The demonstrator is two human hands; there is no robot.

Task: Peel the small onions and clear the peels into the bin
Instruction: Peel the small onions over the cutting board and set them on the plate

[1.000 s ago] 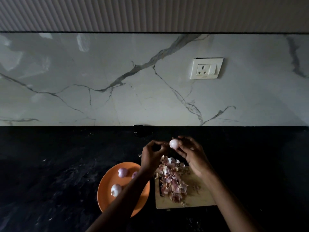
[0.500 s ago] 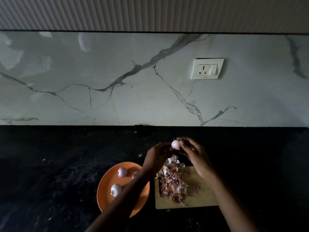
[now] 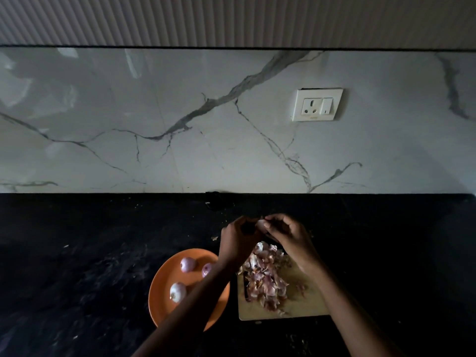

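Above the far end of a wooden cutting board (image 3: 306, 305), both my hands meet round one small pale onion (image 3: 260, 224). My left hand (image 3: 238, 242) curls its fingertips against the onion's left side. My right hand (image 3: 288, 234) pinches it from the right, and its fingers hide most of the onion. A heap of pinkish onion peels (image 3: 265, 276) lies on the board under my hands. An orange plate (image 3: 164, 287) to the left of the board holds three small onions (image 3: 188, 264), one partly behind my left forearm.
Everything stands on a black stone counter (image 3: 90, 253) that runs to a white marble backsplash (image 3: 180, 124). A wall socket (image 3: 318, 104) sits on the backsplash at the right. No bin shows in the view.
My left fingers have closed in on the onion from the left. My right fingers now cover more of it, so less of the onion shows.
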